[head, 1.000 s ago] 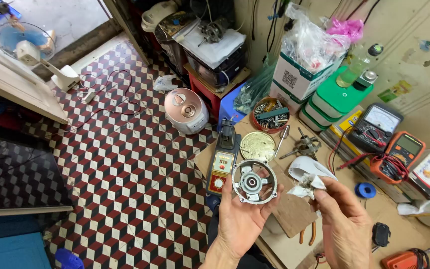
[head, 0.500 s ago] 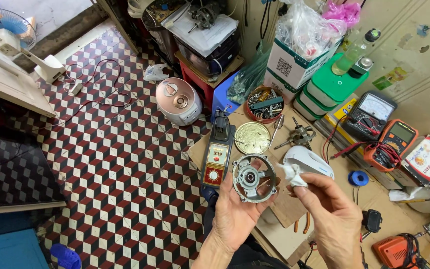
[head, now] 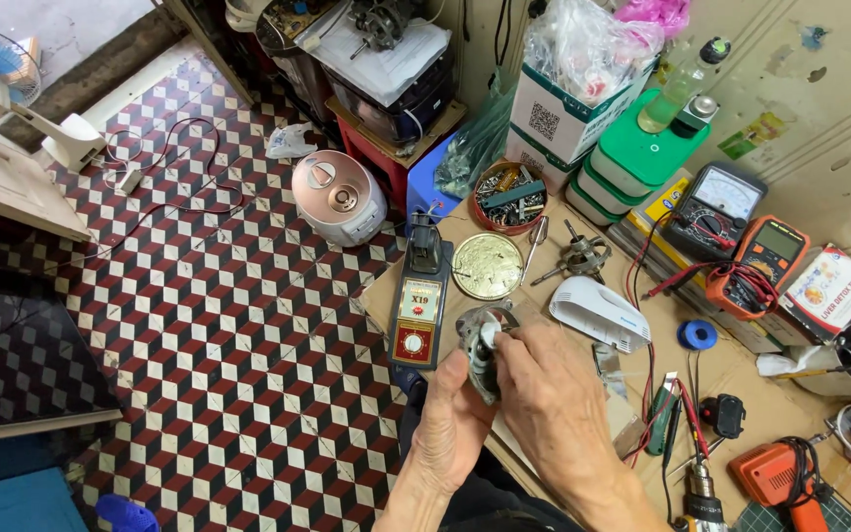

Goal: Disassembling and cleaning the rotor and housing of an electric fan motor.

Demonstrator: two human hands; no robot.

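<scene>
My left hand (head: 450,424) grips a round grey metal motor housing (head: 479,347) from below, held over the near left corner of the workbench. It is turned edge-on, so its inside is hidden. My right hand (head: 554,394) lies over its right side with the fingertips pressed on the part. Whether my right hand still has the white cloth is hidden. A white plastic cover (head: 598,313) lies on the bench just right of my hands. A black and red tester box (head: 420,305) lies just to the left.
A round brass lid (head: 487,266), a tin of small parts (head: 507,197) and a motor rotor (head: 581,254) lie behind. Two multimeters (head: 755,266) with leads, blue tape (head: 697,335) and an orange drill (head: 775,478) crowd the right. A rice cooker (head: 339,197) stands on the tiled floor.
The housing faced the camera before; now it is turned edge-on. My right hand has moved from beside it, holding a white cloth, onto its right side.
</scene>
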